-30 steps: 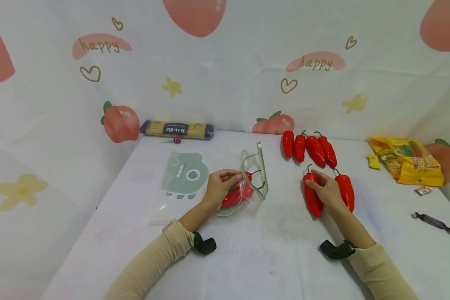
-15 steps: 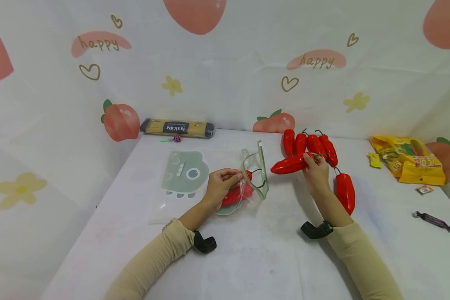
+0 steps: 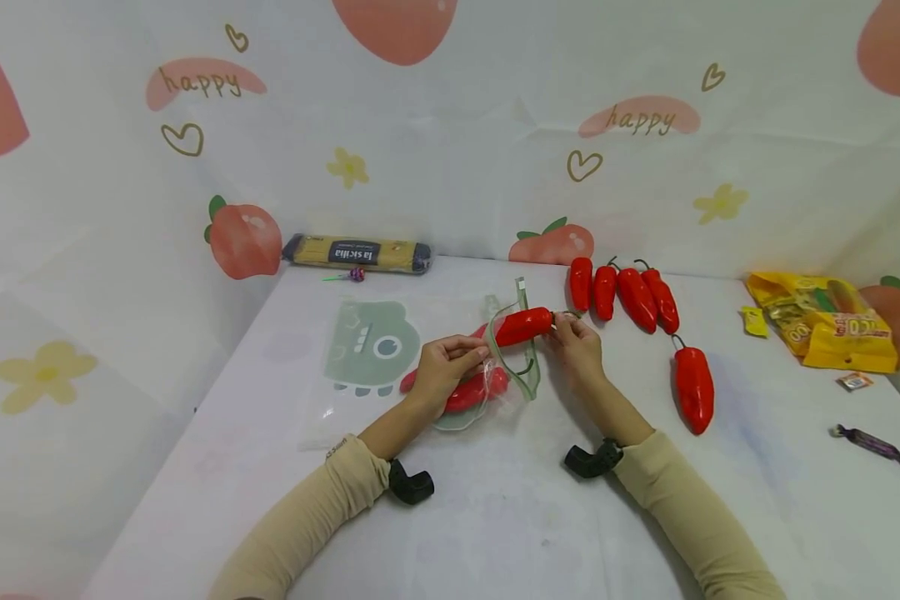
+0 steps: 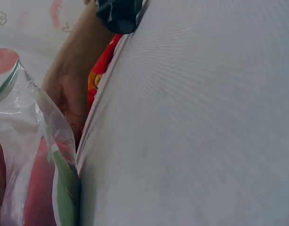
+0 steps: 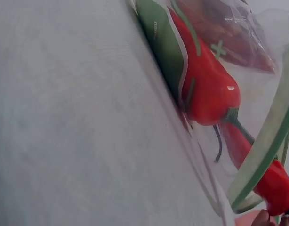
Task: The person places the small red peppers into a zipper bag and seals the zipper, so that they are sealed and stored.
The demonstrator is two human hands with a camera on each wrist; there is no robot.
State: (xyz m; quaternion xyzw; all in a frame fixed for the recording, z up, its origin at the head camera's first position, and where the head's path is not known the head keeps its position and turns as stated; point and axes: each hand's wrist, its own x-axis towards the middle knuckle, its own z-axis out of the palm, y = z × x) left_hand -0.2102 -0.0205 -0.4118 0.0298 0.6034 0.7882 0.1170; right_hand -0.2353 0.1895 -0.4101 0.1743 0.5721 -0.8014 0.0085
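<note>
A clear zip bag [image 3: 371,346] with a green cartoon print lies on the table, its green-edged mouth open to the right. My left hand [image 3: 442,373] pinches the upper layer near the mouth. By its stem end, my right hand [image 3: 579,343] holds a red pepper [image 3: 523,327], whose tip is through the mouth. Other red peppers [image 3: 476,392] lie inside the bag, partly behind my left hand. In the right wrist view the held pepper [image 5: 275,186] crosses the zip strip, beside a bagged pepper [image 5: 212,92]. The left wrist view shows the bag's clear side [image 4: 22,117].
Several red peppers [image 3: 636,298] lie in a row at the back, and a single pepper [image 3: 693,389] is nearer on the right. A yellow snack bag [image 3: 825,321] and wrapped candies [image 3: 872,446] are far right. A pasta pack [image 3: 356,253] and lollipop [image 3: 355,275] lie back left.
My right hand has lifted a pepper off the table on the right, turned it sideways and moved it left into the bag's mouth. The left hand has stayed in place.
</note>
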